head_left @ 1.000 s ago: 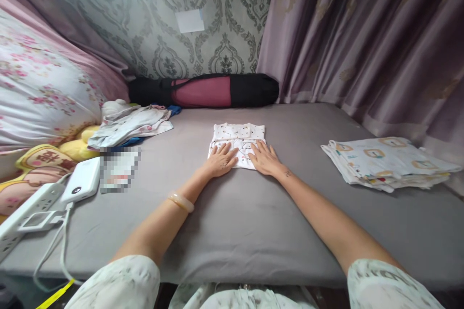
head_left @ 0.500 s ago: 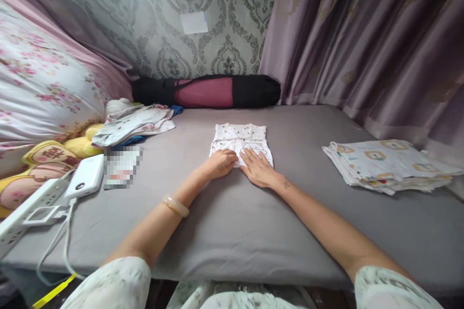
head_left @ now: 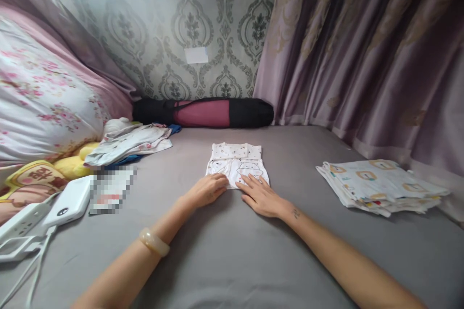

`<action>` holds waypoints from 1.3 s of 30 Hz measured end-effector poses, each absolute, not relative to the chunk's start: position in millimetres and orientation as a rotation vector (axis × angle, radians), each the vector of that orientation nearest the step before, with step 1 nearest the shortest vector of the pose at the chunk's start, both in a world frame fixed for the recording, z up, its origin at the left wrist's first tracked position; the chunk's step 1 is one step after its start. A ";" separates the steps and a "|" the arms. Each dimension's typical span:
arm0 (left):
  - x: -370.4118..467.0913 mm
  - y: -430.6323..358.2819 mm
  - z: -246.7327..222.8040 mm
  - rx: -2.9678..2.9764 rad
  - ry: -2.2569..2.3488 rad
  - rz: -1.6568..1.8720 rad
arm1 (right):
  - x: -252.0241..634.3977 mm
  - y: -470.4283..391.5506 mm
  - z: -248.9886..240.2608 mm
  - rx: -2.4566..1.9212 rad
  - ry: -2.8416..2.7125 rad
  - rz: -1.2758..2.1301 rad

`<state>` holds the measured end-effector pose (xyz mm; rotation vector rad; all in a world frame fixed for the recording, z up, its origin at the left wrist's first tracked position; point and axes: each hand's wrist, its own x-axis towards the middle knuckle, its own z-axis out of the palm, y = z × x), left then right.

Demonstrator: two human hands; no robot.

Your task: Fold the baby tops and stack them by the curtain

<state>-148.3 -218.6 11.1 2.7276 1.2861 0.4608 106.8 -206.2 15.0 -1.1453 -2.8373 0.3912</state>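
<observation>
A small white printed garment [head_left: 237, 154] lies folded on the grey sheet, with a dotted band along its far edge and a line-drawn animal on its right half. My left hand [head_left: 209, 189] rests at its near left edge, fingers together and bent over the cloth; whether they pinch it is hidden. Spread flat, my right hand [head_left: 261, 195] touches the near right part, its fingertips on the drawing.
Folded white cloths [head_left: 380, 183] are stacked at the right. At the left are loose clothes [head_left: 126, 145], a blurred-out packet [head_left: 112, 190], a white power bank [head_left: 68, 203] and a power strip [head_left: 25, 222]. A black and red bag [head_left: 203, 112] lies along the wall.
The view has tilted up, so the scene sits lower in the picture. Both hands remain at the garment's near edge, the right one slightly nearer its right corner.
</observation>
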 end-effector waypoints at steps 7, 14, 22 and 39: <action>-178.5 -231.9 15.8 2.812 1.458 0.288 | 154.3 -196.7 10.7 -1.030 -2.717 0.054; -171.8 -230.9 22.6 2.873 1.484 0.074 | 156.3 -194.9 12.2 -1.005 -2.822 -0.127; -167.0 -216.9 17.0 2.908 1.631 0.068 | 147.2 -194.0 21.3 -1.110 -2.859 -0.166; -169.2 -226.4 22.6 2.637 1.692 0.226 | 145.1 -180.6 7.1 -1.068 -2.757 -0.172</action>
